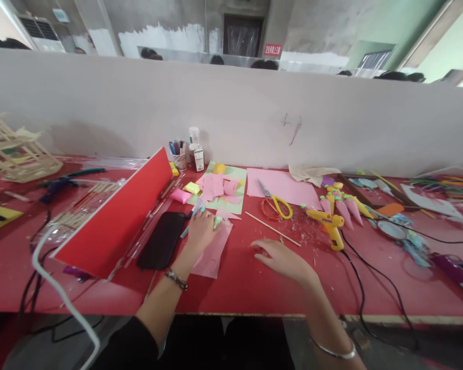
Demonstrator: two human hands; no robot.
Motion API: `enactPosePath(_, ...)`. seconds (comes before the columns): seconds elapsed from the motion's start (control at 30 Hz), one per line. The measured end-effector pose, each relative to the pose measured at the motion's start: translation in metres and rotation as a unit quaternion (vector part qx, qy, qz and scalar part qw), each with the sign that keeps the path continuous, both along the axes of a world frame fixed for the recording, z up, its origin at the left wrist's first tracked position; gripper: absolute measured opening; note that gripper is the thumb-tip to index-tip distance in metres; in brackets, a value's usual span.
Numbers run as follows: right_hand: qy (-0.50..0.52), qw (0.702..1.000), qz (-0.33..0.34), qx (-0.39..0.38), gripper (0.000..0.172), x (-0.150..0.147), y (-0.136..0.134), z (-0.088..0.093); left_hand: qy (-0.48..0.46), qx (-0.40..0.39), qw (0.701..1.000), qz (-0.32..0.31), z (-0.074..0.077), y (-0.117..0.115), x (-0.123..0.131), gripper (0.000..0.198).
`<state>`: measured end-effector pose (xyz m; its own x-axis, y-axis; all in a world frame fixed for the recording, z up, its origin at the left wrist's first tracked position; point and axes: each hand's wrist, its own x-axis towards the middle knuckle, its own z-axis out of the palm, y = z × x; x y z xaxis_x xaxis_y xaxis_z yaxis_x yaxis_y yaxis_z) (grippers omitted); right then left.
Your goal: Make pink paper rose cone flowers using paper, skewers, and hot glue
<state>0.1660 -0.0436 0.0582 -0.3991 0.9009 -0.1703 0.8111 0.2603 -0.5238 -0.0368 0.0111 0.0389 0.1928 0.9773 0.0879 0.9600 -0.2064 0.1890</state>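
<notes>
My left hand (201, 227) rests over a pink paper strip (213, 255), its fingers bent and close together. A small light green piece (217, 222) shows beside its thumb; what the fingertips hold is hidden. Right of the strip, my right hand (280, 257) hovers above the red table, fingers loosely curled and apart, with nothing in them. Just beyond it lies a thin wooden stick (272, 228). Scissors (275, 204) with yellow and orange handles sit farther back, partly on a pink sheet (281, 186). A yellow glue gun (329, 224) lies to the right.
A black phone (162, 240) lies left of my left hand, near a leaning red board (119, 221). Pink paper pieces (216, 186) cover a green sheet (237, 205). Pink cones (345, 211) lie behind the glue gun; its cable (358, 277) hangs off the front edge.
</notes>
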Motion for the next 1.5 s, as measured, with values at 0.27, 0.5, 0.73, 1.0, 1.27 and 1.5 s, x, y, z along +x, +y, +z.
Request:
enactPosePath(0.27, 0.244, 0.953, -0.168, 0.063, 0.050, -0.045, -0.002, -0.008, -0.036, -0.054, 0.992, -0.107, 0.023, -0.027, -0.004, 0.014)
enactPosePath(0.5, 0.308, 0.945, -0.105, 0.020, 0.013, -0.065, -0.010, -0.023, -0.079, -0.110, 0.990, -0.049, 0.010, -0.064, 0.013, 0.023)
enactPosePath(0.73, 0.331, 0.939, -0.090, 0.020, 0.018, -0.051, -0.015, -0.021, -0.375, -0.170, 0.905, -0.108, -0.015, -0.075, 0.008, 0.025)
enactPosePath(1.0, 0.271, 0.962, -0.025, -0.001, 0.029, -0.050, 0.005, -0.008, -0.472, -0.268, 0.840, -0.018, -0.017, -0.077, 0.010, 0.025)
enactPosePath(1.27, 0.425, 0.898, -0.019, -0.107, 0.024, -0.065, 0.016, 0.004, -0.436, -0.188, 0.880, 0.005, -0.004, -0.074, -0.002, 0.028)
enactPosePath(1.5, 0.408, 0.905, -0.124, -0.017, 0.022, -0.049, 0.069, 0.010, -0.222, 0.097, 0.970, -0.022, -0.040, -0.081, -0.023, 0.035)
